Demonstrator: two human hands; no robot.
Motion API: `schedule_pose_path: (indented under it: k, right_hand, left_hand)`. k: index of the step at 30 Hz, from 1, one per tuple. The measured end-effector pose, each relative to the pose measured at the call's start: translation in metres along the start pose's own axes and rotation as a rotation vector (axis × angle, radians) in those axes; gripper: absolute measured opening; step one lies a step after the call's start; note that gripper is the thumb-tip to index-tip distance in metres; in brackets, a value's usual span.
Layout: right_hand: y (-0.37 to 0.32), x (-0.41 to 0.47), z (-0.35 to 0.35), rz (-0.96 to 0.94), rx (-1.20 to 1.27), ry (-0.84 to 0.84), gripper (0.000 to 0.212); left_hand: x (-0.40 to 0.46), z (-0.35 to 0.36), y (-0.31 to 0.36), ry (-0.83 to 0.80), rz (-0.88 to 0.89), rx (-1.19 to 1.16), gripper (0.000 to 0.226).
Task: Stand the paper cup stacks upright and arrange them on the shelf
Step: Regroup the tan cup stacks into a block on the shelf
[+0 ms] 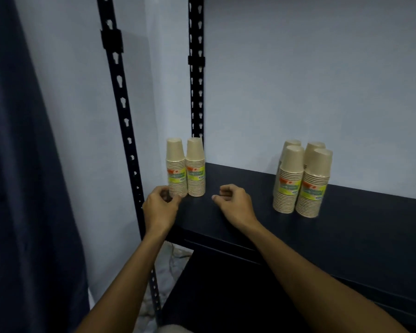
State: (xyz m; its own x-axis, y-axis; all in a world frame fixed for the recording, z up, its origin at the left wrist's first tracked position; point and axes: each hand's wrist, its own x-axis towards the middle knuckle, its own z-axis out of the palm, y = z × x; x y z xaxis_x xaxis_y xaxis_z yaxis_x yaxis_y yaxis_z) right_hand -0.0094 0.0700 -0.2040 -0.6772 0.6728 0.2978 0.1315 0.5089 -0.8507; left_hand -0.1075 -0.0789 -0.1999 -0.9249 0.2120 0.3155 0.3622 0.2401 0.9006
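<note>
- Your left hand (162,205) sits at the shelf's (346,227) left end, fingers loosely curled, thumb tip touching the base of the left pair of cup stacks (186,168); it grips nothing.
- Your right hand (235,203) rests loosely curled and empty on the shelf.
- Four more stacks (303,179) stand upright, clustered to the right.

We see 2 upright cup stacks (186,168) at 11 o'clock on the dark shelf (360,224), touching side by side. 4 more stacks (302,179) clustered at 2 o'clock. Left hand (160,207) curled, fingertips at the near stack's base; right hand (233,203) loosely curled, empty, btwn the groups.
</note>
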Motion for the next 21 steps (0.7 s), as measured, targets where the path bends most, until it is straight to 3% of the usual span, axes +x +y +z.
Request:
schedule_pose_path:
  k: [5, 8, 14, 21]
  right_hand:
    - [-0.007, 0.025, 0.027, -0.066, -0.002, -0.068, 0.068]
    - [-0.010, 0.039, 0.036, -0.095, 0.064, -0.078, 0.068]
    - [-0.008, 0.055, 0.039, -0.111, 0.265, -0.149, 0.047]
    - [-0.004, 0.044, 0.026, -0.096, 0.323, -0.193, 0.048]
  left_hand:
    - [0.020, 0.005, 0.000, -0.106, -0.047, 0.073, 0.071]
    - [0.033, 0.011, -0.001, -0.122, -0.080, 0.062, 0.084]
    - [0.047, 0.015, -0.007, -0.225, -0.040, -0.111, 0.059]
    - [0.039, 0.017, -0.009, -0.234, -0.013, -0.102, 0.054]
